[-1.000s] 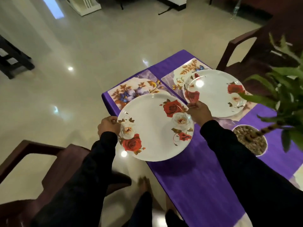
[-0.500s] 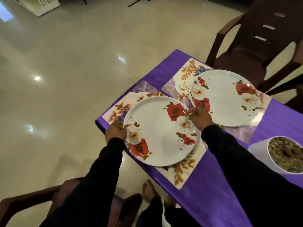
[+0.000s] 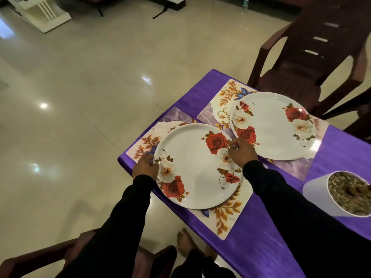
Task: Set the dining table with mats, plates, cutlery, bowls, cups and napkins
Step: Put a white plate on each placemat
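Observation:
A white plate with red and white roses (image 3: pixel 192 167) lies on the near floral mat (image 3: pixel 226 217) at the table's left corner. My left hand (image 3: pixel 145 168) grips its left rim and my right hand (image 3: pixel 242 152) pinches its right rim. A second rose plate (image 3: pixel 273 125) rests on the far mat (image 3: pixel 226 95), just beyond my right hand. Both mats lie on the purple tablecloth (image 3: pixel 261 237).
A white pot filled with pebbles (image 3: pixel 341 193) stands at the right on the cloth. One brown plastic chair (image 3: pixel 305 63) is behind the far plate, another (image 3: pixel 40 259) at the lower left. My bare feet (image 3: pixel 184 241) are under the table edge.
The plate I held above the table edge has come down onto the near mat. Both hands stay on its rim.

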